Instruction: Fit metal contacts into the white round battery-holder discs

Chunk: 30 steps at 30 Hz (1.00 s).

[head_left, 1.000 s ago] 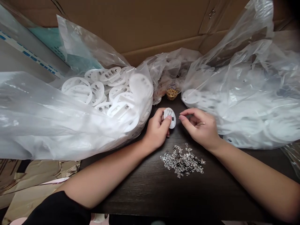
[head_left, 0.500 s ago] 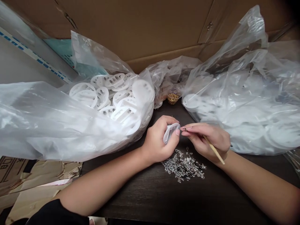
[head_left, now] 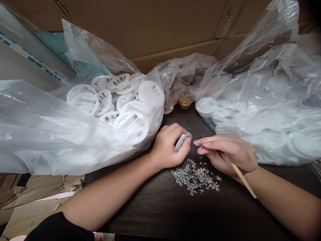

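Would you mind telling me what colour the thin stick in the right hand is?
The thin stick is pale tan, best seen in the head view.

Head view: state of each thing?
left hand: closed around a white plastic disc, edge-on
right hand: pinching a small metal piece, wooden stick held alongside
loose metal pieces: heaped on dark tabletop
left plastic bag: open, white discs showing
right plastic bag: full of discs
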Each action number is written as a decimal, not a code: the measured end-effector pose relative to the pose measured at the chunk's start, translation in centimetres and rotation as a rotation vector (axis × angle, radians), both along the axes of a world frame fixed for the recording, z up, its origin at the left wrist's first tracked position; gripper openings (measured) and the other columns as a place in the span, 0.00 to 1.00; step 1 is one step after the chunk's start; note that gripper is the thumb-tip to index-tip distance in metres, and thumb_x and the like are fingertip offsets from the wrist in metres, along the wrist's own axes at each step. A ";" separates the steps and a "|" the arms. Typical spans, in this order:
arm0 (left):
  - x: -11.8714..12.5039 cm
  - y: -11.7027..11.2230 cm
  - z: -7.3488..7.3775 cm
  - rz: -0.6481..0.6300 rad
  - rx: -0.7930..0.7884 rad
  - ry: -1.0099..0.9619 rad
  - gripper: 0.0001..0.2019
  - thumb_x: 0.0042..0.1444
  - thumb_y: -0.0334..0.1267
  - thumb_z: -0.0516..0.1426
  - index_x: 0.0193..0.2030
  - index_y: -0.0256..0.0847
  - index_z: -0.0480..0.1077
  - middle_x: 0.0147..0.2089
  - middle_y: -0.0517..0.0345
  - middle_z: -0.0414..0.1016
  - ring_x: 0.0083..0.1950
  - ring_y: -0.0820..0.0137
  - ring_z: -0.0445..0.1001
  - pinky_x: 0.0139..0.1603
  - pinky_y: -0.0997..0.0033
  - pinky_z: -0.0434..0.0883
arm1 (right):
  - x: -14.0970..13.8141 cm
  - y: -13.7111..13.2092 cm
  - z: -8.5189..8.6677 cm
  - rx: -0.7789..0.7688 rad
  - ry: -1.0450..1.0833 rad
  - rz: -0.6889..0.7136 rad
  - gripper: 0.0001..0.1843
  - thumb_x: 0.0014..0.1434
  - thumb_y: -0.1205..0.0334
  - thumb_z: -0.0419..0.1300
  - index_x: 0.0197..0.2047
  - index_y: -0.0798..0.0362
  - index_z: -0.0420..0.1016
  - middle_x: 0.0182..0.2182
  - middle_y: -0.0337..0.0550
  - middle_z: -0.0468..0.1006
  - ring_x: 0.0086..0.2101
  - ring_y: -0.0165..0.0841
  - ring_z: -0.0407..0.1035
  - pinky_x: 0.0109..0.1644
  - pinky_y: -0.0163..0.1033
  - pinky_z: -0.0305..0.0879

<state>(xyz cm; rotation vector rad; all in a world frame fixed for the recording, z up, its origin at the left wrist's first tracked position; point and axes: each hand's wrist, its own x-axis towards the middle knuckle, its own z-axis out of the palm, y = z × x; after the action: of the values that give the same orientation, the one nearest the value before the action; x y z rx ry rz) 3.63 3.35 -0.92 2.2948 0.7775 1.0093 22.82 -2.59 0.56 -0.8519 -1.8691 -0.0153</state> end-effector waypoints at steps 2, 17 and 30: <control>0.3 0.2 -0.2 0.025 -0.042 0.124 0.08 0.64 0.38 0.54 0.38 0.39 0.72 0.36 0.55 0.78 0.39 0.66 0.74 0.44 0.61 0.65 | -0.3 -0.4 0.4 -0.042 0.032 -0.019 0.15 0.56 0.73 0.70 0.44 0.50 0.77 0.34 0.41 0.86 0.33 0.34 0.83 0.38 0.35 0.82; 0.2 0.2 -0.3 0.107 0.044 -0.030 0.11 0.61 0.37 0.60 0.49 0.38 0.71 0.46 0.50 0.73 0.49 0.63 0.73 0.50 0.61 0.72 | -1.6 -1.7 0.4 -0.367 0.367 -0.056 0.16 0.57 0.72 0.70 0.47 0.48 0.80 0.36 0.41 0.85 0.32 0.34 0.80 0.36 0.39 0.79; -0.1 -0.6 0.8 0.043 0.373 -0.280 0.10 0.55 0.30 0.66 0.44 0.39 0.74 0.37 0.57 0.78 0.37 0.71 0.75 0.38 0.67 0.72 | -1.2 -0.4 0.1 -0.335 0.222 -0.074 0.10 0.59 0.67 0.70 0.44 0.49 0.79 0.32 0.36 0.83 0.25 0.26 0.74 0.25 0.33 0.68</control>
<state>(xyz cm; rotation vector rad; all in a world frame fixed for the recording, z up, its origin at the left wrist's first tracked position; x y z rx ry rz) 3.56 2.79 -0.11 2.3664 0.5607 1.5665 21.60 -2.95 0.68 -1.1034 -1.6534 0.3425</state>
